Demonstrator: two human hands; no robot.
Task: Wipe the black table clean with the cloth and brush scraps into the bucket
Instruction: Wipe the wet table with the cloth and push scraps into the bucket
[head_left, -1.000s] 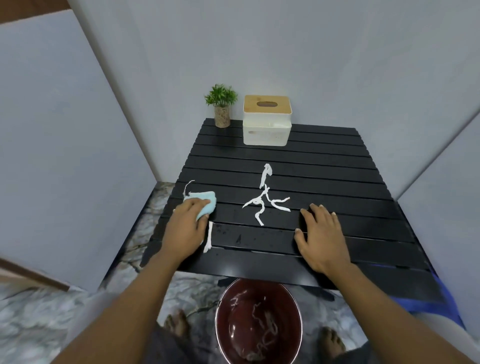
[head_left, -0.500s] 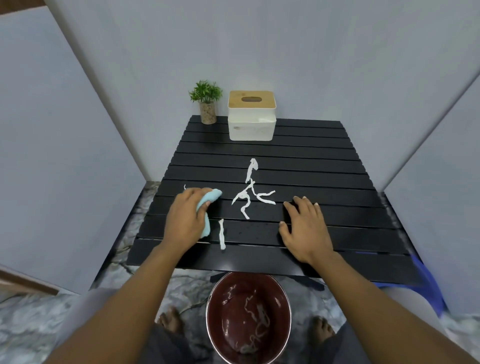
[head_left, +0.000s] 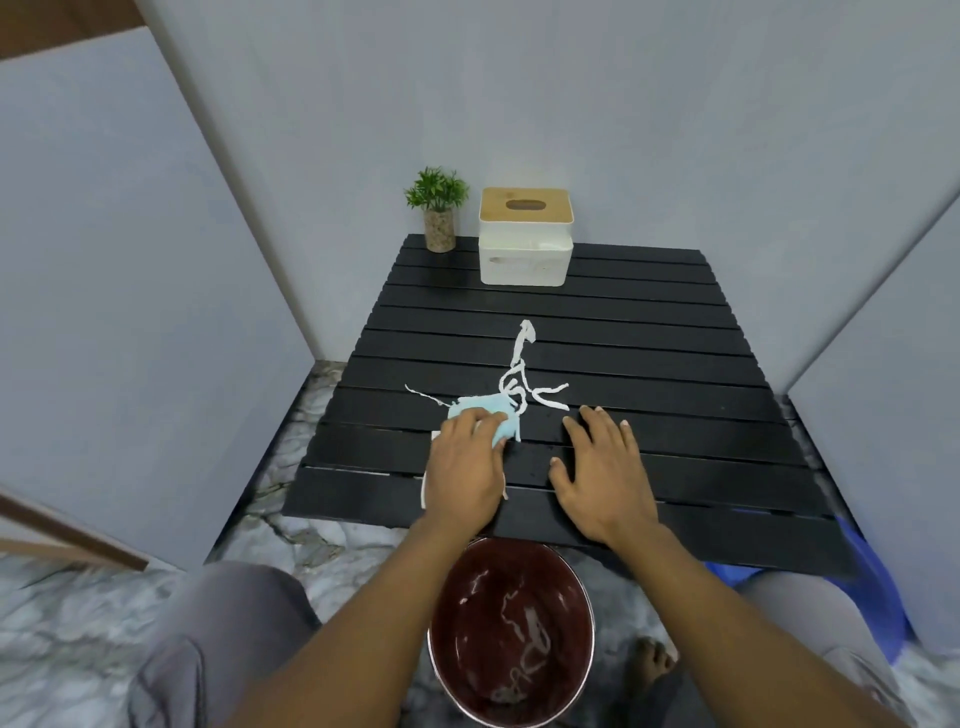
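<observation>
A black slatted table (head_left: 649, 332) fills the middle of the view. My left hand (head_left: 465, 467) presses a light blue cloth (head_left: 480, 410) flat on the table's near-middle part. White paper scraps (head_left: 522, 374) lie in a tangled heap just beyond and to the right of the cloth, touching its edge. A thin scrap (head_left: 423, 392) sticks out to the cloth's left. My right hand (head_left: 602, 467) rests flat on the table with fingers spread, holding nothing. A dark red bucket (head_left: 511, 631) with several scraps inside stands on the floor below the table's near edge.
A small potted plant (head_left: 439, 208) and a white tissue box with a wooden lid (head_left: 524, 236) stand at the table's far left. Grey walls close in on the left, back and right. Marbled floor lies below; something blue (head_left: 872, 571) sits at the near right.
My left hand has slid the cloth to the right, from the table's left side up against the scrap heap. The short loose scrap is now hidden under it. My right hand stayed flat.
</observation>
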